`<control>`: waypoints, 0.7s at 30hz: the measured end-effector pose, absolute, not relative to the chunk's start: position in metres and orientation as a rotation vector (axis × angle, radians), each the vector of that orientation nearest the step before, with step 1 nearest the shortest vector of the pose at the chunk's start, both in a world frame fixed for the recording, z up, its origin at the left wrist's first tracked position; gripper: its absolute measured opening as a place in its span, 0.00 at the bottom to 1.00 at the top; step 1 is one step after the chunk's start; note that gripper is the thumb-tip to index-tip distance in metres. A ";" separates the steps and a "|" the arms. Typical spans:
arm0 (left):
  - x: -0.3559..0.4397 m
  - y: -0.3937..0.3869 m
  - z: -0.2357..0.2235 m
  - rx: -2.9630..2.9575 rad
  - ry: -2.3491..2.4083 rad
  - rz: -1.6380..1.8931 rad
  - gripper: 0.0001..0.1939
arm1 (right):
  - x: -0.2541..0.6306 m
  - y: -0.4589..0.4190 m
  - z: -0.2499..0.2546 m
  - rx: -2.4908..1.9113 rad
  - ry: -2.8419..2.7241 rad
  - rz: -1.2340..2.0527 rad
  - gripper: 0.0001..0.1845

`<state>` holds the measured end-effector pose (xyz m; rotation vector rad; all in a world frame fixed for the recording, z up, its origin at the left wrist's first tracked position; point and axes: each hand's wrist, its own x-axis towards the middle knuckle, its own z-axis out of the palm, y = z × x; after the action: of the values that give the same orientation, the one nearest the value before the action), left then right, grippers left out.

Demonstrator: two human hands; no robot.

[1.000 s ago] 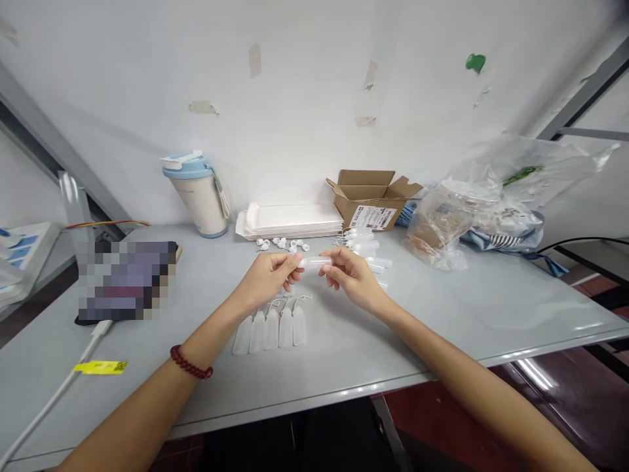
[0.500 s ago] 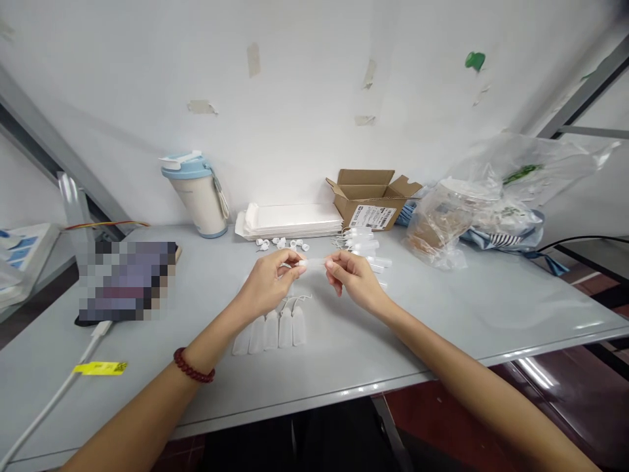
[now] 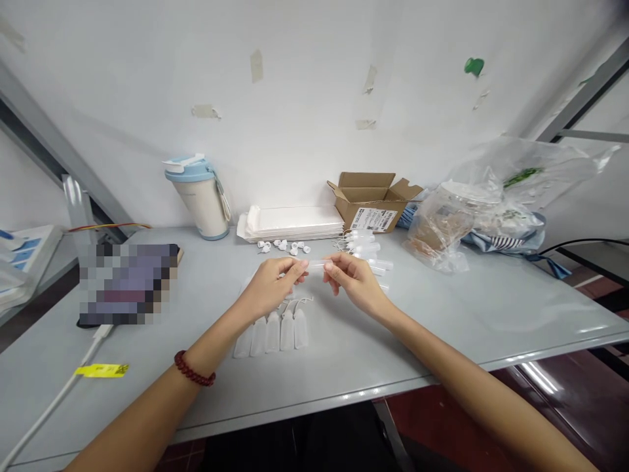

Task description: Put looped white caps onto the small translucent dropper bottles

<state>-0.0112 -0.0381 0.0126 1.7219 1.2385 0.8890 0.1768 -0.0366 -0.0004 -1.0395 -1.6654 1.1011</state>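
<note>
Between my two hands lies a small translucent squeeze bottle (image 3: 317,263), held sideways above the table. My left hand (image 3: 271,283) pinches its left end, and the fingers hide whatever is there. The right end sits between the thumb and fingers of my right hand (image 3: 358,280). Below my left hand, several flat translucent bottles (image 3: 272,333) with thin white straps lie in a row. Small white caps (image 3: 293,249) are scattered just beyond the hands. Behind my right hand lie more bottles with white tops (image 3: 363,248), partly covered by it.
Along the wall stand a cream tumbler (image 3: 199,203) with a blue lid, a stack of white flat packs (image 3: 295,223) and an open cardboard box (image 3: 371,206). Plastic bags (image 3: 442,223) lie at the right. A phone (image 3: 132,282) with a white cable is at the left.
My left thumb and fingers have shifted slightly right along the bottle, covering the white end that showed before. My right hand stays almost the same. The view has tilted a little.
</note>
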 end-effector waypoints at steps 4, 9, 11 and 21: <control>-0.011 -0.040 0.015 1.745 1.229 0.911 0.22 | 0.177 -0.037 -0.002 -1.086 -1.786 0.933 0.14; -0.008 -0.043 0.013 1.832 1.263 0.992 0.15 | 0.182 -0.037 -0.002 -1.104 -1.837 0.884 0.14; -0.007 -0.044 0.011 1.883 1.240 1.021 0.13 | 0.183 -0.037 -0.001 -1.101 -1.839 0.923 0.15; -0.036 -0.012 0.000 2.045 1.385 1.089 0.14 | 0.205 -0.025 0.020 -1.146 -1.519 0.751 0.17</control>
<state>-0.0360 -0.0117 0.0000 2.0454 1.3852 1.0891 0.2050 -0.0245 0.0204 -1.1457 -1.5195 0.7509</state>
